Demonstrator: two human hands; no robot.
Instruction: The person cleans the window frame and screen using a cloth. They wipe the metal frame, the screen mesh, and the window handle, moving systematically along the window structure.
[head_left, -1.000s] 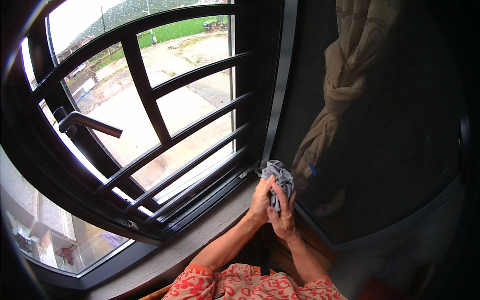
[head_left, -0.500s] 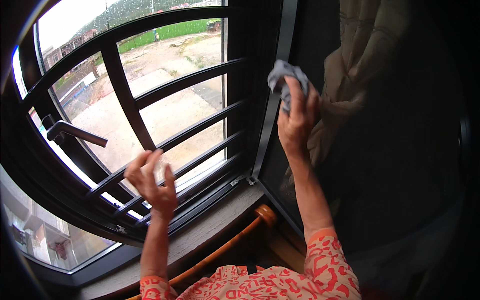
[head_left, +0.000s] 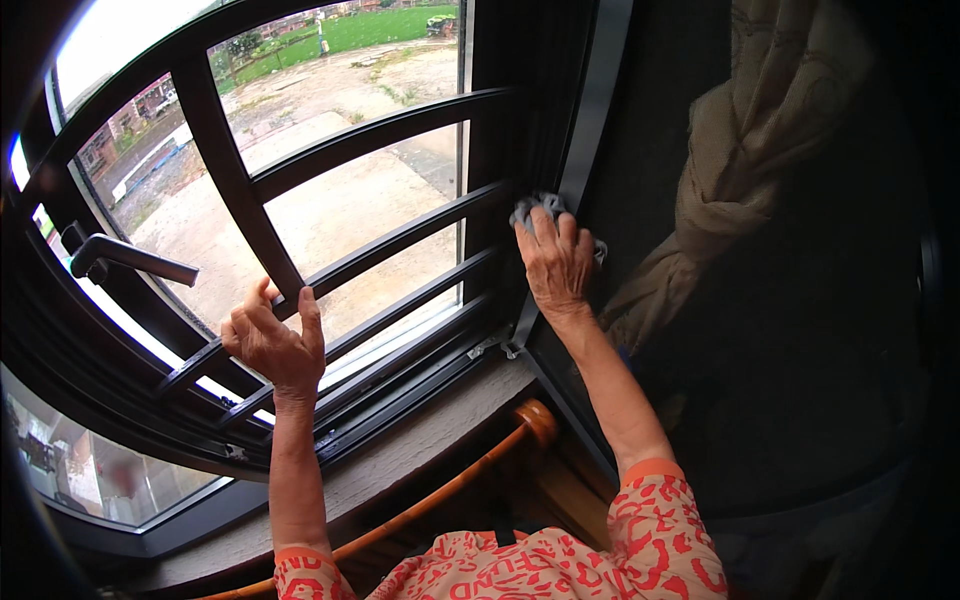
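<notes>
1. Wiping the dark upright window frame post [head_left: 585,130]: the right hand [head_left: 556,262] lies flat, fingers spread and pointing up, pressing a grey cloth [head_left: 535,207] against the post. Only a crumpled edge of the cloth shows above and beside the fingertips; the remainder is hidden under the palm.
2. Bracing: the left hand [head_left: 275,340], well apart and lower on the left side, curls its fingers over a dark horizontal window-guard bar [head_left: 390,245]. It holds nothing else.
3. Judged technique: broad, even palm pressure suits the narrow post best, with the cloth kept bunched under the fingers so that skin does not drag on metal. Strokes along the length of the post should lift grime more cleanly than short crosswise rubs.
4. Judged caution: the grip on the bar steadies a forward lean, so it should be firm while the right arm reaches upward.
5. Surroundings: a knotted beige curtain [head_left: 760,150] hangs just right of the working hand and could brush freshly wiped metal. A dark window handle [head_left: 125,255] projects to the left of the bracing hand. Below both forearms run a stone sill [head_left: 440,440] and an orange pole [head_left: 470,475], near enough to catch an elbow.
</notes>
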